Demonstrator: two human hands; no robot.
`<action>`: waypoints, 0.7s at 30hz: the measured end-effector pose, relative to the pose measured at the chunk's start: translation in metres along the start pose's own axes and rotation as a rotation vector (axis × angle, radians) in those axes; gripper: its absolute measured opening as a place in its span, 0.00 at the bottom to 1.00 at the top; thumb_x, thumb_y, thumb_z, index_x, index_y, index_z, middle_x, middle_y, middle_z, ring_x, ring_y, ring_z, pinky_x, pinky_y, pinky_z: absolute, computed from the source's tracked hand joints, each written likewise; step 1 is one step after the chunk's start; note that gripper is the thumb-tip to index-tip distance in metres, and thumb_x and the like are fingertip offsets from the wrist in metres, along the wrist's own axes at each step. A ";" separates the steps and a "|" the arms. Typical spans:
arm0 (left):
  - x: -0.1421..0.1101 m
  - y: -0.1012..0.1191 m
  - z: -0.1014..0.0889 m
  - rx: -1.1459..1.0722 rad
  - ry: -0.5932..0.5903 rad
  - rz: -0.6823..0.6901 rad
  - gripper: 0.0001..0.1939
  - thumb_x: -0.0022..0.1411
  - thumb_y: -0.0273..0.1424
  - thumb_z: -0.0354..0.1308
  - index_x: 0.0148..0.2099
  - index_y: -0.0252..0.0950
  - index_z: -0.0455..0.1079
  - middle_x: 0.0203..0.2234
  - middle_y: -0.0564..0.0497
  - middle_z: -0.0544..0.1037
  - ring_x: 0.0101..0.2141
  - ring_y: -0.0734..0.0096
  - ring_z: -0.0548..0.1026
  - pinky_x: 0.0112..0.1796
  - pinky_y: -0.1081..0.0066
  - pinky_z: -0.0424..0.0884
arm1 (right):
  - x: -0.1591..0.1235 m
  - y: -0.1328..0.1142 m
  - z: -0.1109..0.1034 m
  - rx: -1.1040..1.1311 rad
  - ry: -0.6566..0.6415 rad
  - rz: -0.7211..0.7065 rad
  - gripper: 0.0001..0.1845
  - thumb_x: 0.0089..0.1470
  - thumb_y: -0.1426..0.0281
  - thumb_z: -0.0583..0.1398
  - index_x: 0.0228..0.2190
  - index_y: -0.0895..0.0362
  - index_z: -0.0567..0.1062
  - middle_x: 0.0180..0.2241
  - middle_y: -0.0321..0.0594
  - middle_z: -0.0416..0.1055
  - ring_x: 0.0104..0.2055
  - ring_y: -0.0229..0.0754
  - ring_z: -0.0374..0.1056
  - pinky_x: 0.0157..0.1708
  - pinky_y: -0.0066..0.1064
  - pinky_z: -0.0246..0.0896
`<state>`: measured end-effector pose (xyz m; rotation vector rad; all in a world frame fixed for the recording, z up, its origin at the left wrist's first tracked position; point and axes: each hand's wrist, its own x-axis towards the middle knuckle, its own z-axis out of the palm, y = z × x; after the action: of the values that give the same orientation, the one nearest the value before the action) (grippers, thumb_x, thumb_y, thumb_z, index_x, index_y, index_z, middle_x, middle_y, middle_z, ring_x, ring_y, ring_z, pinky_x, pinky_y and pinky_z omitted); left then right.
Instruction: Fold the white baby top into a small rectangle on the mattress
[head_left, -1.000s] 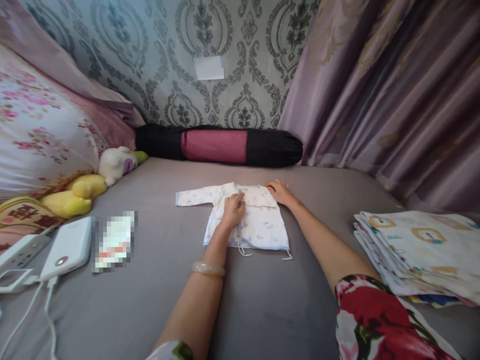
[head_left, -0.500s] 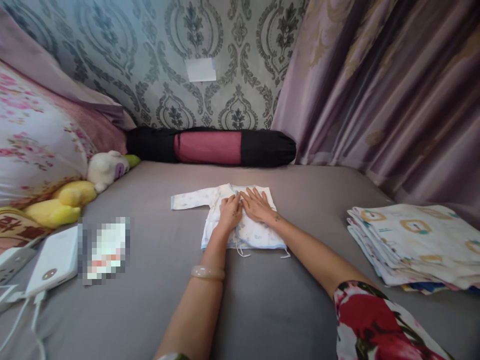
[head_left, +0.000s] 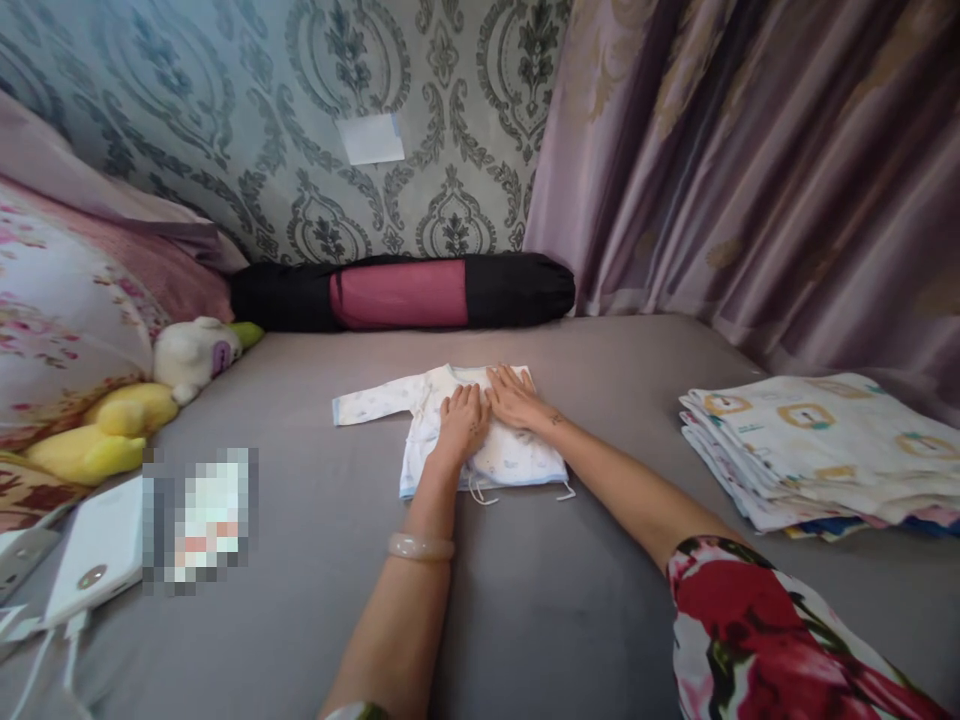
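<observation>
As I inspect from the room, the grey sheet (head_left: pixel 570 610) bears a white shirt (head_left: pixel 504 460), spread flat. The left hand (head_left: pixel 463 422) and right hand (head_left: pixel 517 403) rest on it palm-down, unclenched, grasping nothing; uneven pressure could ruck the cloth or trap its ties (head_left: pixel 480 497).

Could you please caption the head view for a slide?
Left hand and right hand resting on a white shirt, on a grey surface.

the left hand (head_left: pixel 463 420) and right hand (head_left: pixel 516 400) hide the middle of the small shirt (head_left: pixel 525 462), whose print is too small to read. pixelation blurs a pale item (head_left: pixel 216 500). picture edges cut off the power strip (head_left: pixel 21 565), flowered pillow (head_left: pixel 67 315), cloth stack (head_left: pixel 832 440) and 2 white cables (head_left: pixel 70 665).
</observation>
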<state>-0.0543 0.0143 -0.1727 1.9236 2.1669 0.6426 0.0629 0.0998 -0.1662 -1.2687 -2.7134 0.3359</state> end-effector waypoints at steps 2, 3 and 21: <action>-0.002 0.000 0.003 0.020 -0.049 -0.016 0.28 0.69 0.39 0.41 0.67 0.31 0.52 0.65 0.36 0.56 0.66 0.52 0.50 0.62 0.49 0.45 | -0.003 0.007 0.002 -0.044 0.089 0.049 0.33 0.63 0.62 0.42 0.64 0.68 0.52 0.67 0.56 0.43 0.69 0.53 0.37 0.65 0.49 0.26; -0.002 0.000 0.004 0.030 -0.070 -0.015 0.31 0.68 0.42 0.41 0.67 0.30 0.50 0.66 0.35 0.53 0.66 0.51 0.48 0.62 0.49 0.44 | -0.005 0.010 0.004 -0.058 0.110 0.065 0.34 0.63 0.62 0.42 0.64 0.69 0.53 0.67 0.56 0.44 0.69 0.53 0.38 0.65 0.49 0.26; -0.004 0.001 0.002 0.188 -0.169 -0.059 0.42 0.66 0.51 0.40 0.70 0.24 0.41 0.68 0.35 0.44 0.67 0.51 0.41 0.63 0.52 0.41 | -0.012 0.030 0.003 -0.134 0.072 0.137 0.36 0.64 0.60 0.38 0.64 0.72 0.51 0.67 0.54 0.43 0.69 0.51 0.38 0.65 0.44 0.32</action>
<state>-0.0518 0.0106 -0.1742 1.9147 2.2359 0.2636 0.0922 0.1088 -0.1767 -1.4764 -2.6343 0.1202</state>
